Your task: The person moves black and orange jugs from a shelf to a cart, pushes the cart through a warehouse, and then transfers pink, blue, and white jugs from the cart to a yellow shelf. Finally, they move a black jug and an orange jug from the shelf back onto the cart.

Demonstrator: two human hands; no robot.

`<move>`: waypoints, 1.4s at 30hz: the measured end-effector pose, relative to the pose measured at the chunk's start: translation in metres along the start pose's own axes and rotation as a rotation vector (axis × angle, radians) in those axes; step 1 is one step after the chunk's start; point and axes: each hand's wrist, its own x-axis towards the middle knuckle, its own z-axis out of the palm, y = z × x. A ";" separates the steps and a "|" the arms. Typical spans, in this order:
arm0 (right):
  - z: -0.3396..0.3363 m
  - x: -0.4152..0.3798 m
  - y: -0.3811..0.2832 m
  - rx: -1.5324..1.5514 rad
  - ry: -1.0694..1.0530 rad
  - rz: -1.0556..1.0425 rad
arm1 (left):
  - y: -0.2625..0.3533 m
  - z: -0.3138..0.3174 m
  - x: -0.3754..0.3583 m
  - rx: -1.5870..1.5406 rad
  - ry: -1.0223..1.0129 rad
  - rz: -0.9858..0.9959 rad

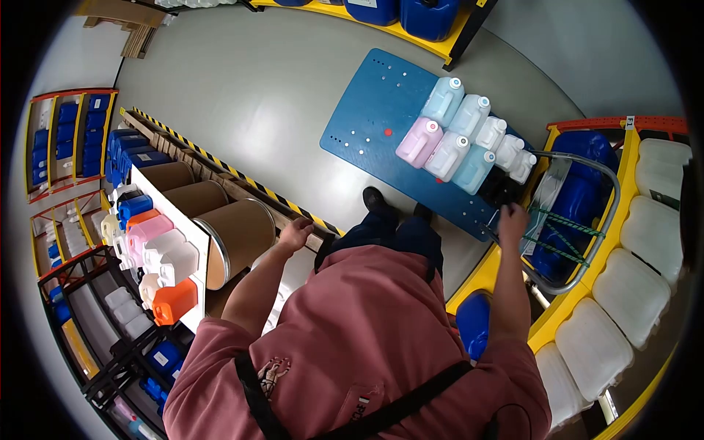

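Note:
My left hand (pixel 296 234) hangs beside a large brown drum with a metal rim (pixel 233 242); its fingers are loosely bent and a little apart, and I see nothing in them. My right hand (pixel 514 222) is closed at the near right corner of a blue platform cart (pixel 367 99), by its grey tube handle (pixel 614 198). What the fingers hold there is hidden. A black object (pixel 501 188) lies just beyond that hand. Several jugs stand grouped on the cart, among them a pink jug (pixel 419 144), a pale blue jug (pixel 443 101) and a white jug (pixel 447 157).
To the right, a yellow rack (pixel 622 180) holds white canisters (pixel 639 220) and blue containers (pixel 587 154). Green cord (pixel 561 216) crosses the cart handle. On the left, a white board (pixel 196 235) bears mixed jugs, near a black-and-yellow striped edge (pixel 235 173). Another yellow shelf (pixel 440 45) stands ahead.

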 end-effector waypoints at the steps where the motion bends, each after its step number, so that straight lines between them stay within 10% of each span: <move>1: 0.057 0.001 -0.008 0.144 -0.052 -0.034 | 0.000 -0.003 0.001 0.006 0.001 -0.001; 7: 0.236 0.016 -0.135 0.305 -0.498 0.207 | -0.016 -0.011 -0.001 -0.160 0.057 -0.029; 17: 0.355 0.060 -0.157 0.251 -0.337 0.338 | -0.023 0.048 0.003 -0.274 -0.004 -0.166; 31: 0.279 0.054 -0.182 0.332 -0.338 -0.012 | 0.133 0.053 0.124 -0.427 -0.071 -0.049; 42: 0.056 0.040 -0.324 0.400 -1.044 -0.874 | 0.083 0.031 0.062 -1.377 0.210 -0.398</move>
